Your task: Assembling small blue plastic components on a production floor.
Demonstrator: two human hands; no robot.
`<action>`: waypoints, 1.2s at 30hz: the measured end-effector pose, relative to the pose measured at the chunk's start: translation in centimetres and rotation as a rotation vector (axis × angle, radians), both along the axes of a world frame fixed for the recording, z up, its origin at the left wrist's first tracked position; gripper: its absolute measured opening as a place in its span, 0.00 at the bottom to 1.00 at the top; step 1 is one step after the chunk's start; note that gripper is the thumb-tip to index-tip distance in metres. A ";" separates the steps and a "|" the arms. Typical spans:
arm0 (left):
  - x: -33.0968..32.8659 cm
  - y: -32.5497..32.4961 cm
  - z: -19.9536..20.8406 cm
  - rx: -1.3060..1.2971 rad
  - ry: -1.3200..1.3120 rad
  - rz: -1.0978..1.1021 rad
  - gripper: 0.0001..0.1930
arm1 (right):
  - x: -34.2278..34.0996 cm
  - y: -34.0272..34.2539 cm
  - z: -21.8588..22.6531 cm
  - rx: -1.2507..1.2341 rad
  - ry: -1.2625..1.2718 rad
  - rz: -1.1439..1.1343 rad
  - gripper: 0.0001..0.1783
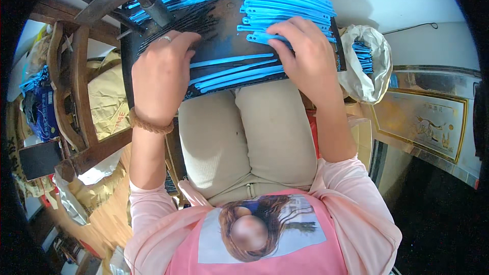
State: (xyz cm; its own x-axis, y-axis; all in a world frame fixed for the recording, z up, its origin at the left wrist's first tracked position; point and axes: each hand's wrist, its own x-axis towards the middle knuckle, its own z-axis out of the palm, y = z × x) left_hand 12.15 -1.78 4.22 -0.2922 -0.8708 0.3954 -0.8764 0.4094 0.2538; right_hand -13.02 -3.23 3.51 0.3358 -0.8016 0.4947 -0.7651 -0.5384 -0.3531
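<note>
Red characters are printed on a tan paper bag [108,101], left of the left grip [162,74]. Pale print is borne by a dark blue package [43,117] farther left, and small dark writing by a framed panel [433,127] well to the right of the right grip [311,53].

The left grip is held palm-down with fingers bent, beside the black strips [188,23] on the dark surface [229,38]; its fingertips are partly hidden, and whether anything is grasped cannot be told. A brown wristband [150,125] is worn below it. The right grip is turned inward, and a blue strip [260,37] is pinched between its thumb and index finger.

Several loose blue strips [234,74] are laid between the two grips, toward the near edge. A large blue pile [285,0] is stacked beyond the right grip. To its right, blue strips are also contained in an open white bag [384,61].
</note>
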 end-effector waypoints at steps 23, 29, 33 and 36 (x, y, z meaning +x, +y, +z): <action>-3.0 -1.3 0.2 0.006 0.906 0.027 0.06 | 4.8 -0.8 -0.4 0.036 -0.448 0.170 0.11; -3.1 -1.7 -0.8 0.053 0.911 0.044 0.07 | 5.4 -1.7 -0.1 0.002 -0.518 0.180 0.11; -3.3 -2.0 -0.8 0.023 0.968 0.033 0.06 | 5.6 -2.2 0.0 -0.017 -0.534 0.194 0.11; -3.3 -2.1 -0.6 0.042 0.985 0.025 0.06 | 5.8 -2.3 0.5 0.071 -0.534 0.190 0.12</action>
